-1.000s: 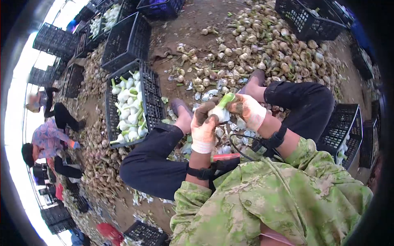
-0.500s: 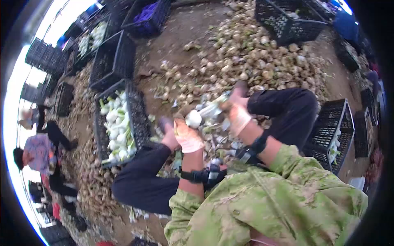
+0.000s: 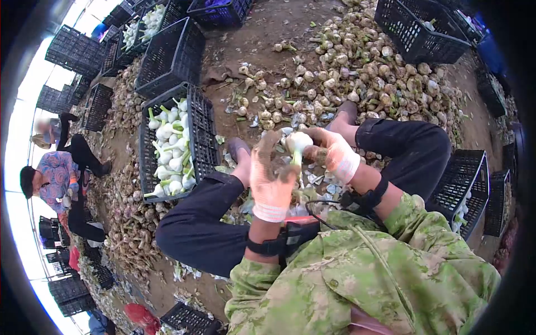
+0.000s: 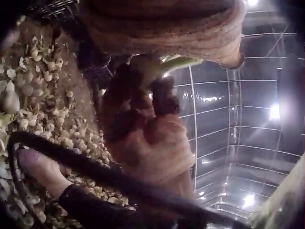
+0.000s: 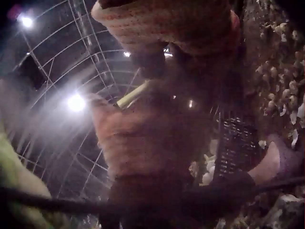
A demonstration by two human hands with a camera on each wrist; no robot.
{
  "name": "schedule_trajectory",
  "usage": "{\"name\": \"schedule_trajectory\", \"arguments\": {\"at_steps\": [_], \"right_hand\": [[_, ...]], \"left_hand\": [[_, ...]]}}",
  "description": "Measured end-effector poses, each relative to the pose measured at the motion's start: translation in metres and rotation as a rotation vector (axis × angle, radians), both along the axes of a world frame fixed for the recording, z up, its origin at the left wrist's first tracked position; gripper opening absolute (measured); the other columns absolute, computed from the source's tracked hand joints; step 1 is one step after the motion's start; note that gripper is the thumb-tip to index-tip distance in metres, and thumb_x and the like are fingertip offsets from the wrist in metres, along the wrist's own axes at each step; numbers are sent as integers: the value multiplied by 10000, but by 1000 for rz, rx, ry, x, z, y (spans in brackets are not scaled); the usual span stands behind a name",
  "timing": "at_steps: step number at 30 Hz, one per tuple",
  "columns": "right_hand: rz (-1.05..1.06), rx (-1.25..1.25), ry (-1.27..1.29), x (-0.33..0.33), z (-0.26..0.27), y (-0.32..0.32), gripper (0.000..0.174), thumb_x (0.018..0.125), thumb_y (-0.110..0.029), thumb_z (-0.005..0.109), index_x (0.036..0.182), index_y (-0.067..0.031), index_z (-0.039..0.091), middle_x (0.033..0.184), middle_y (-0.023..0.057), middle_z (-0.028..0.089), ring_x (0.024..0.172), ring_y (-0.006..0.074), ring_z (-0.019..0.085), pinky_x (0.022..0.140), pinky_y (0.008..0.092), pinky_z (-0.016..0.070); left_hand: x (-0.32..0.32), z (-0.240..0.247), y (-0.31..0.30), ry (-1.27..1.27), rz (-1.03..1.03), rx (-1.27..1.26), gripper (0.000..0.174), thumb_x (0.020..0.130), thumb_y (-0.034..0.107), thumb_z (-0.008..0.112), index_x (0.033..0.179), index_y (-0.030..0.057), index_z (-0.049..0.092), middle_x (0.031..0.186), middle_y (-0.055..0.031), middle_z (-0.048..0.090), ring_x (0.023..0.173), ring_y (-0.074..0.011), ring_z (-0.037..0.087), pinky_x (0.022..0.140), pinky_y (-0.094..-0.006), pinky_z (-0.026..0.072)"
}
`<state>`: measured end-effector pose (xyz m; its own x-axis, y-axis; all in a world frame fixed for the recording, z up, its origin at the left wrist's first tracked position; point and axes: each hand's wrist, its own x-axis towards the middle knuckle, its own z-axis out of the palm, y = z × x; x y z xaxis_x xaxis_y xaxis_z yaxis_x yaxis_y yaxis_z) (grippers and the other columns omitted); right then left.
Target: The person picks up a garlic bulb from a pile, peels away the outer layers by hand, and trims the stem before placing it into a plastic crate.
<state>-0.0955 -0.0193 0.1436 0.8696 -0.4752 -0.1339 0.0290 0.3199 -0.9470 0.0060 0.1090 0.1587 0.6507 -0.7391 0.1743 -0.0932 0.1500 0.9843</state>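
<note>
In the head view, a white garlic bulb [image 3: 300,140] is between the gloved hands, its pale green stem [image 3: 296,158] pointing toward the body. Thumb and fingers of the right hand [image 3: 336,153] pinch the bulb from the right. The left hand [image 3: 272,181] is beside it, fingers curved and spread from the thumb, which lies near the stem; contact cannot be told. Both gloves have dirt-darkened fingers. The left wrist view shows the left hand [image 4: 162,28] above and the right hand [image 4: 155,143] below. A stem [image 5: 133,94] shows in the dark right wrist view.
A black crate [image 3: 207,137] of cleaned garlic stands at the left, another crate [image 3: 459,178] at the right. Unpeeled bulbs [image 3: 385,84] cover the ground ahead. Loose skins lie between the legs. People sit at far left, near more crates.
The bulb has turned from stem pointing away to stem pointing toward the body. The hands have come closer together; the left hand's fingers have spread. The view has shifted back.
</note>
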Motion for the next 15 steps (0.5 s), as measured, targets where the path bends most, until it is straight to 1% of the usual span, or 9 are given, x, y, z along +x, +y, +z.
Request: {"name": "schedule_trajectory", "arguments": {"at_steps": [1,2,4,7,8,10,11,13,15], "right_hand": [[-2,-49,85,-2,4,-2,411,782,-63,624,1145,36,459,1050,79,560,951,125,521,826,268,434],[1,-49,87,-3,5,-2,411,782,-63,624,1145,36,459,1050,79,560,951,125,521,826,268,434],[-98,-225,153,-2,6,-1,416,768,-13,606,1154,23,456,1043,88,564,945,124,523,824,265,432],[-60,-273,105,-1,6,2,427,746,24,595,1151,10,462,1033,99,570,953,133,526,829,267,431],[-22,-253,79,-2,7,2,422,745,27,591,1148,7,466,1034,99,571,957,135,526,833,271,430],[-21,-397,115,-6,3,-3,411,748,28,575,1146,12,472,1030,88,573,961,137,524,845,274,424],[52,-268,125,-8,5,-4,412,750,30,570,1149,13,472,1029,82,574,955,141,525,846,277,423],[161,-57,154,-11,12,1,413,762,8,564,1164,18,466,1020,72,574,937,142,528,831,281,430],[205,-20,152,-16,11,0,407,771,-23,570,1163,17,468,1017,74,573,932,134,527,819,277,435]], "left_hand": [[0,5,4,-233,84,96,483,687,-6,660,1136,-4,482,1118,-91,495,974,-167,516,746,-265,476],[0,5,5,-147,136,115,351,678,32,686,1010,1,574,949,-65,581,809,-159,572,699,-269,479],[2,9,8,-449,67,286,254,677,14,686,914,-19,600,788,-14,592,677,-86,513,631,-219,435],[-7,-1,5,43,-6,399,90,802,65,592,834,-15,615,693,0,585,631,-52,494,581,-196,410],[-5,-5,6,43,-5,401,90,802,65,592,834,-15,615,693,0,585,631,-52,494,581,-196,410],[1,-13,5,71,38,172,118,831,89,557,804,-6,620,696,6,578,618,-44,480,562,-192,397],[4,-7,6,265,68,185,119,828,91,564,764,3,611,685,19,567,596,-41,462,548,-192,388],[11,-15,5,205,122,305,127,825,86,560,714,32,592,658,32,546,568,-38,437,513,-191,366],[14,-28,1,142,205,263,128,801,65,557,675,48,571,614,49,507,544,-33,416,479,-195,340]]}}
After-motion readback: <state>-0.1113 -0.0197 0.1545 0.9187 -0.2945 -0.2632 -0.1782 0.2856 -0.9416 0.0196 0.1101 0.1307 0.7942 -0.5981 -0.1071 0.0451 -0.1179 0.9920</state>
